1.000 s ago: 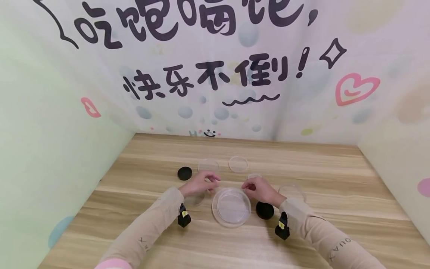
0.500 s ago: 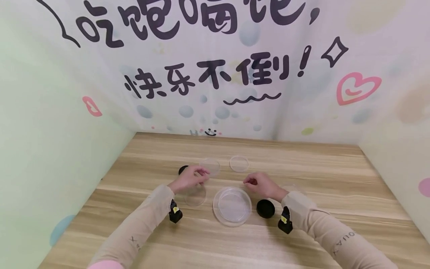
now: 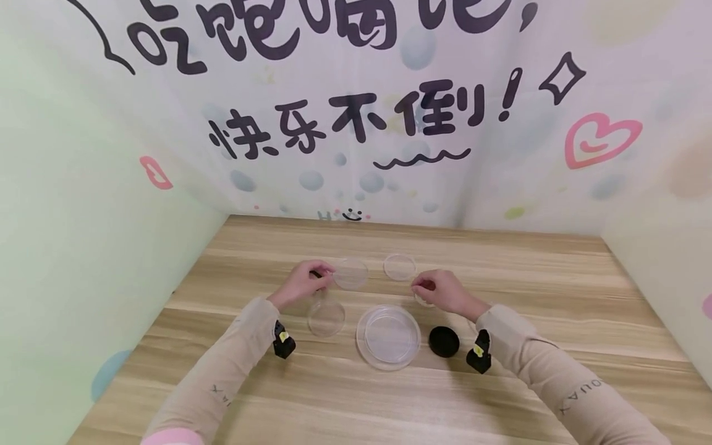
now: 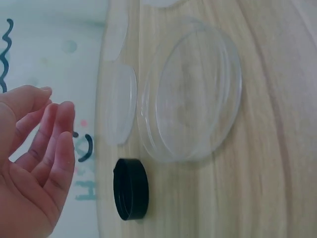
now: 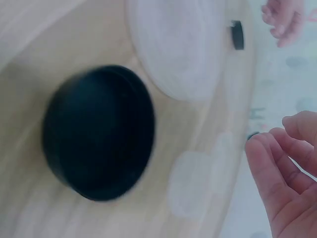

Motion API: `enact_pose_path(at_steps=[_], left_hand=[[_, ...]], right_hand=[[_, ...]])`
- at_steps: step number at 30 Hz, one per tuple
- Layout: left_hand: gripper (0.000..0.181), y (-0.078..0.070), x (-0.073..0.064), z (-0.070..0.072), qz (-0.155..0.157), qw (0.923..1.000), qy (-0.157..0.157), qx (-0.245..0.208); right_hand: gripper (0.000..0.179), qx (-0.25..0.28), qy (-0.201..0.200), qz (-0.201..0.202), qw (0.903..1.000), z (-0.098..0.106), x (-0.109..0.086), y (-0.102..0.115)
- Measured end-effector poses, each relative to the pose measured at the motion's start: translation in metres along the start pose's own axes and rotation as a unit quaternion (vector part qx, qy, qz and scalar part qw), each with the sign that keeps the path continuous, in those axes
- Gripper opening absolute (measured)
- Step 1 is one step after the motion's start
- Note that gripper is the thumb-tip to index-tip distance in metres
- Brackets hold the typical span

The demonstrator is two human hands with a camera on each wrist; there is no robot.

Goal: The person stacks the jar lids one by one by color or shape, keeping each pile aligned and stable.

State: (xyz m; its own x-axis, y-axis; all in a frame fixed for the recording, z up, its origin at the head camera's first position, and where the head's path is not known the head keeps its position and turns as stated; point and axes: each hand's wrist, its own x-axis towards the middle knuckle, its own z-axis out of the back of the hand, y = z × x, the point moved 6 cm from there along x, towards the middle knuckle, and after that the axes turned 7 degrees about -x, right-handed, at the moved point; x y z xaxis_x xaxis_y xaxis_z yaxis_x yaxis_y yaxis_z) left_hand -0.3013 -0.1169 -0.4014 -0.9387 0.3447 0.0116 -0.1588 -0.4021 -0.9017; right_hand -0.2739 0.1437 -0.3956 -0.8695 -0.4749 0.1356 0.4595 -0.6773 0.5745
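Observation:
My left hand (image 3: 303, 281) hovers at the back left, fingers loosely bent, over a black round lid (image 4: 131, 189) that it mostly hides in the head view. Nothing shows between its fingers in the left wrist view. Opposite it, my right hand (image 3: 447, 293) hangs with fingertips together above a small clear disc (image 3: 424, 301), partly hidden beneath it. The right wrist view shows no object in those fingers. Between and in front of the hands lies a large clear round dish (image 3: 416, 353) with a smaller clear dish (image 3: 392, 335) set inside.
A second black lid (image 3: 444, 342), hollow side up, lies right of the stacked dishes. Clear discs lie around: one at left (image 3: 326, 317), another at back (image 3: 350, 274), a third (image 3: 399, 267) beside it. Walls enclose the wooden table (image 3: 389, 408) at back and sides.
My left hand has drawn away from the stacked dishes, left and back, over the black lid. My right hand has shifted slightly right and back. The stacked dishes stay in place.

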Motion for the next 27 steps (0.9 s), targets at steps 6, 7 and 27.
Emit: enact_pose_path(at_steps=[6,7,27], left_hand=[[0.021,0.001,0.006,0.007,-0.028,0.9990,-0.034,0.003],[0.022,0.002,0.007,0.008,-0.027,0.9989,-0.038,0.006],[0.025,0.013,0.027,0.005,-0.021,0.9966,-0.079,0.005]], right_hand=[[0.013,0.050,-0.007,-0.041,0.9978,0.008,0.004,-0.005],[0.014,0.062,-0.004,-0.045,0.9970,0.007,0.005,-0.005],[0.022,0.079,-0.015,-0.101,0.9916,-0.020,0.055,0.004]])
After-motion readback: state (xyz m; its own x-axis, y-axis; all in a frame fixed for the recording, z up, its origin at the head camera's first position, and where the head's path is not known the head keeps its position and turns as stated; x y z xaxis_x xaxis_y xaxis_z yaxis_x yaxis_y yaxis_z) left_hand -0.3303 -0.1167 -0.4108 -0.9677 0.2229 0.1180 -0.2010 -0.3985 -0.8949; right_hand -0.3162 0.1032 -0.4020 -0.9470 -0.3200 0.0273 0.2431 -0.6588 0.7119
